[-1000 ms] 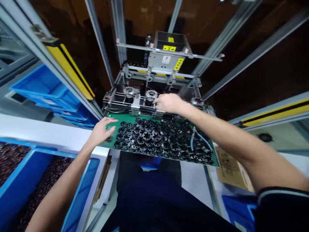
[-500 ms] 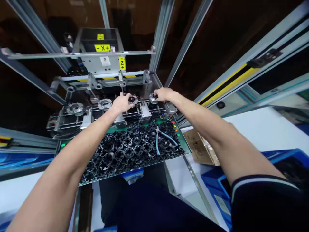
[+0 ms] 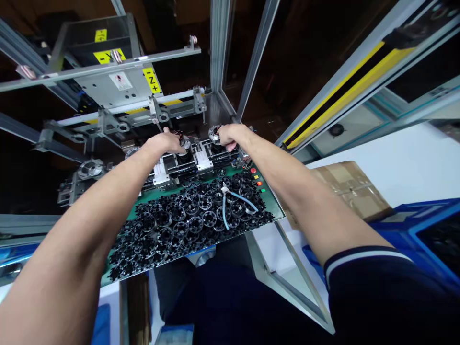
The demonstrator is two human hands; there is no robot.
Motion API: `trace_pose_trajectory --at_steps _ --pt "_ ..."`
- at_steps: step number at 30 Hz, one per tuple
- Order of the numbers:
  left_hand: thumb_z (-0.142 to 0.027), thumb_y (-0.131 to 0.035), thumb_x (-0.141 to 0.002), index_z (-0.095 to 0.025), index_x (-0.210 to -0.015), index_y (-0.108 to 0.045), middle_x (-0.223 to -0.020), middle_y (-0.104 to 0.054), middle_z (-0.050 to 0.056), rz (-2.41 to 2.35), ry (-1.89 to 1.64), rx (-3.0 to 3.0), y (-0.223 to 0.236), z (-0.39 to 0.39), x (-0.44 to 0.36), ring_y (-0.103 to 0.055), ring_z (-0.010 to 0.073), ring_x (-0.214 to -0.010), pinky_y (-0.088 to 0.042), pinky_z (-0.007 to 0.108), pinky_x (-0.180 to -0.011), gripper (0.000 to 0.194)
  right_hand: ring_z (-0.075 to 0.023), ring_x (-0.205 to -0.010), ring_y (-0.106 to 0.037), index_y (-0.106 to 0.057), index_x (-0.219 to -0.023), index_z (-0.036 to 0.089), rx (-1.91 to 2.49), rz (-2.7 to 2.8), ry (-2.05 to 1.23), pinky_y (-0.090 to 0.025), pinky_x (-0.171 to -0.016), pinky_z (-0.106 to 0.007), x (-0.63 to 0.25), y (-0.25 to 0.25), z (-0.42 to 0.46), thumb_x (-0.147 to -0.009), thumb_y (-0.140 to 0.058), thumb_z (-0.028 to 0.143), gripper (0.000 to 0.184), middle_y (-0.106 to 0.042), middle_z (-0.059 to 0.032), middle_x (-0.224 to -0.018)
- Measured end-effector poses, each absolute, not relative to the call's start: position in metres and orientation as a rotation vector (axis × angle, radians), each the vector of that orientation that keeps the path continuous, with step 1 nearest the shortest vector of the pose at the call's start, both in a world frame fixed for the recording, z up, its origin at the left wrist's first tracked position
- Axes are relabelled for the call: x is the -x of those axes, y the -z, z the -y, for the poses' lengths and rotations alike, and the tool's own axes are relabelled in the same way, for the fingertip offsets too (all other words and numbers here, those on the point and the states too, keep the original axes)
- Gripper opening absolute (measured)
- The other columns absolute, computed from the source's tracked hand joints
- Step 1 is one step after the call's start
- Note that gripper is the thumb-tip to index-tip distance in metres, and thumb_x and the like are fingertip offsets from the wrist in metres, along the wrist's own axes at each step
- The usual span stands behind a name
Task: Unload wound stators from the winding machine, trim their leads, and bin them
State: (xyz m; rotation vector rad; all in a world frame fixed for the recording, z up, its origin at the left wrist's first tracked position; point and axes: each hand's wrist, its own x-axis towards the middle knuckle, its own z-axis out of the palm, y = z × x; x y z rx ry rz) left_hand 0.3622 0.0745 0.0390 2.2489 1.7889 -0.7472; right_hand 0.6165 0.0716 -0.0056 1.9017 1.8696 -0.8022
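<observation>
My left hand (image 3: pixel 166 143) reaches to the third round metal holder (image 3: pixel 185 147), its fingers closed round a stator (image 3: pixel 177 135) with copper-coloured windings. At the rightmost holder (image 3: pixel 213 136), my right hand (image 3: pixel 229 136) has its fingers curled on another stator (image 3: pixel 216 130), which its fingers partly cover. A thin reddish wire shows between the two hands. Two more round holders are to the left: a bare one (image 3: pixel 91 168) and one partly behind my left forearm (image 3: pixel 131 151). Fingertips of both hands are partly hidden.
Many black slotted rings (image 3: pixel 194 224) cover the green bench top (image 3: pixel 276 211) in front. Blue-handled cutters (image 3: pixel 225 206) lie on them. Coloured buttons (image 3: pixel 253 170) line the right edge. A winding machine head (image 3: pixel 118 81) stands behind. A cardboard box (image 3: pixel 345 187) and blue bins (image 3: pixel 413 225) are right.
The view has swung to the right, so the machine appears further left. Both hands stay at the same two holders, and my right wrist is bent further down over its stator.
</observation>
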Motion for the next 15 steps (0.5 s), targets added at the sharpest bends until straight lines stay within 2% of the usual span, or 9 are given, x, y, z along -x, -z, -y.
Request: trace_pose_trajectory --at_steps 2,4,7,9,10,12,15 --pt "-0.073 -0.072 -0.107 -0.01 -0.171 -0.074 -0.175 -0.068 0.029 -1.81 0.679 -2.297 -0.054 -0.075 -0.362 -0.067 0.0491 -0.162 -0.06 0.053 -0.131 0.09 -0.026 -0.084 -0.089 -0.083 -0.129 0.003 -1.928 -1.864 0.793 -0.075 -0.093 -0.042 -0.613 0.001 -0.067 -0.101 -0.095 0.024 0.037 -0.09 -0.0092 -0.088" --pt "-0.066 -0.065 -0.11 -0.006 -0.163 -0.079 -0.157 -0.078 0.029 -1.759 0.64 -2.394 -0.069 -0.069 -0.356 -0.063 0.0504 -0.165 -0.062 0.055 -0.129 0.081 -0.0252 -0.082 -0.088 -0.084 -0.122 0.006 -1.948 -1.855 0.785 -0.074 -0.091 -0.041 -0.609 -0.01 -0.061 -0.096 -0.099 0.021 0.034 -0.089 -0.0082 -0.086" --pt "-0.061 -0.059 -0.11 -0.009 -0.148 -0.086 -0.134 -0.082 0.025 -1.604 0.471 -2.532 -0.089 -0.043 -0.318 -0.061 0.0477 -0.163 -0.061 0.056 -0.13 0.07 -0.0233 -0.078 -0.086 -0.086 -0.111 0.008 -1.953 -1.849 0.784 -0.073 -0.086 -0.038 -0.61 -0.039 -0.056 -0.093 -0.101 0.019 0.026 -0.087 -0.0062 -0.081" --pt "-0.074 -0.06 -0.107 -0.018 -0.14 -0.09 -0.138 -0.078 0.02 -1.519 0.17 -2.533 -0.097 -0.01 -0.265 -0.068 0.0421 -0.154 -0.058 0.054 -0.136 0.072 -0.0232 -0.076 -0.084 -0.086 -0.103 0.009 -1.938 -1.864 0.767 -0.071 -0.083 -0.037 -0.614 -0.063 -0.054 -0.096 -0.101 0.024 0.021 -0.084 -0.0049 -0.075" --pt "-0.083 -0.061 -0.103 -0.024 -0.138 -0.092 -0.146 -0.076 0.017 -1.479 0.041 -2.487 -0.098 0.011 -0.231 -0.072 0.0392 -0.148 -0.057 0.053 -0.138 0.075 -0.0237 -0.075 -0.083 -0.086 -0.099 0.011 -1.932 -1.89 0.749 -0.071 -0.082 -0.038 -0.617 -0.075 -0.052 -0.099 -0.099 0.029 0.022 -0.081 -0.0043 -0.072" --pt "-0.1 -0.06 -0.097 -0.029 -0.127 -0.095 -0.149 -0.074 0.011 -1.456 -0.096 -2.363 -0.093 0.06 -0.155 -0.075 0.0353 -0.139 -0.057 0.051 -0.137 0.084 -0.0252 -0.072 -0.081 -0.085 -0.094 0.015 -1.924 -1.973 0.698 -0.07 -0.083 -0.042 -0.62 -0.098 -0.045 -0.105 -0.095 0.04 0.03 -0.076 -0.0037 -0.066" --pt "-0.113 -0.054 -0.091 -0.029 -0.108 -0.094 -0.127 -0.082 0.009 -1.651 -0.083 -2.211 -0.061 0.14 -0.051 -0.078 0.0324 -0.122 -0.063 0.049 -0.125 0.095 -0.024 -0.07 -0.078 -0.085 -0.1 0.023 -1.819 -2.331 0.659 -0.069 -0.089 -0.047 -0.603 -0.124 -0.022 -0.111 -0.086 0.047 0.026 -0.077 -0.0011 -0.072"
